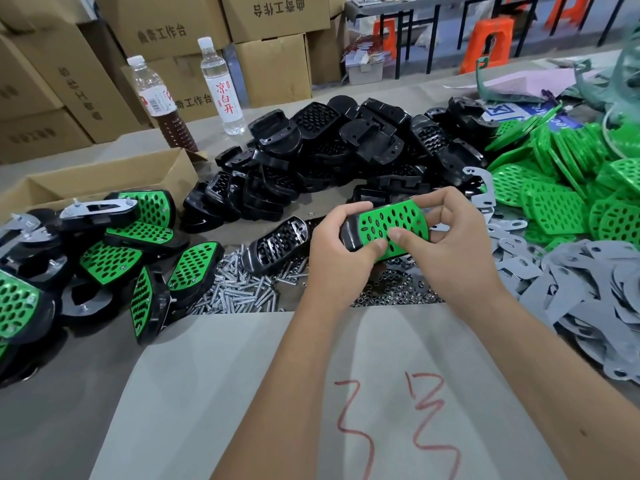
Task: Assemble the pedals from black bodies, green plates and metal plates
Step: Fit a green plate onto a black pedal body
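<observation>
Both hands clasp a single pedal above the workbench: the left hand (341,233) curls round the black body (348,233) at its left end, thumb laid across the near edge, while the right hand (446,230) pinches the green plate (389,221) seated on top, thumb pressing its perforated face and fingers wrapped over the far edge. Nearest the camera lies a sheet of grey paper (242,393) marked with red scrawl. Just beyond it, beneath the hands, spreads a heap of silver screws (239,289) and a scatter of small nuts (391,292), with one bare black pedal body (277,244) resting on the screws, just left of the left hand. To the left sit finished pedals (114,251), green faces and metal brackets showing, piled loosely beside an open cardboard box (104,178). To the right, grey metal plates (588,299) fan across the bench, and behind them rises a mound of loose green plates (554,188). Farther back, a large pile of black bodies (346,150) fills the middle of the table. Two plastic bottles (218,84) stand upright behind it, one clear, one part-filled with dark liquid. Stacked cartons (156,32) with printed characters line the rear, with orange stools (488,46) at far right.
</observation>
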Demonstrator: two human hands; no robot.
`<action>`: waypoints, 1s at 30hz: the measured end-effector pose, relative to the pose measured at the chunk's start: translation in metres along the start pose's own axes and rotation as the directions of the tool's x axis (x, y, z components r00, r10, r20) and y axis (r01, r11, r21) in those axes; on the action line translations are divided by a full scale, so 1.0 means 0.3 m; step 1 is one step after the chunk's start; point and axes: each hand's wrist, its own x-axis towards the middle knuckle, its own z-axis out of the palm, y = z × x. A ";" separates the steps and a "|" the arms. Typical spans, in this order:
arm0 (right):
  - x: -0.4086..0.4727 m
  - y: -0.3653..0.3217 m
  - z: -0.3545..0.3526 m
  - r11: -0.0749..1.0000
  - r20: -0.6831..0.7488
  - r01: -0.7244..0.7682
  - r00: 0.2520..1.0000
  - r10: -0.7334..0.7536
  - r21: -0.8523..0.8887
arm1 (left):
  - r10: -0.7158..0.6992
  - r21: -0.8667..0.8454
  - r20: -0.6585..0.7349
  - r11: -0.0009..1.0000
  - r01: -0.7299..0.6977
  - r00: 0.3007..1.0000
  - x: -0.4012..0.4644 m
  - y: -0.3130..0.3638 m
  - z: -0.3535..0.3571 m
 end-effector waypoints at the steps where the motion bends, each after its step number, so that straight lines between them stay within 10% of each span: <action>1: 0.003 0.000 -0.002 1.000 -0.001 -0.009 1.000 0.009 0.002 | -0.028 -0.036 0.001 0.999 0.028 1.000 0.001 0.001 -0.002; 8: 0.009 0.005 -0.006 0.995 -0.052 -0.102 0.993 0.101 -0.017 | -0.177 -0.319 0.046 0.930 0.182 0.983 0.004 -0.005 -0.012; 12: 0.034 0.008 -0.026 0.956 0.187 -0.234 0.962 0.200 0.178 | -0.209 -0.436 0.067 0.873 0.217 0.976 -0.001 0.002 -0.020; 19: 0.035 0.015 -0.041 0.928 0.226 -0.187 0.967 0.117 0.321 | -0.081 -0.151 0.126 0.984 0.099 0.989 0.006 0.002 -0.005; 30: 0.036 -0.017 -0.039 0.847 0.318 -0.253 0.942 0.106 0.468 | -0.126 -0.411 0.141 0.895 0.174 0.982 0.000 0.002 -0.009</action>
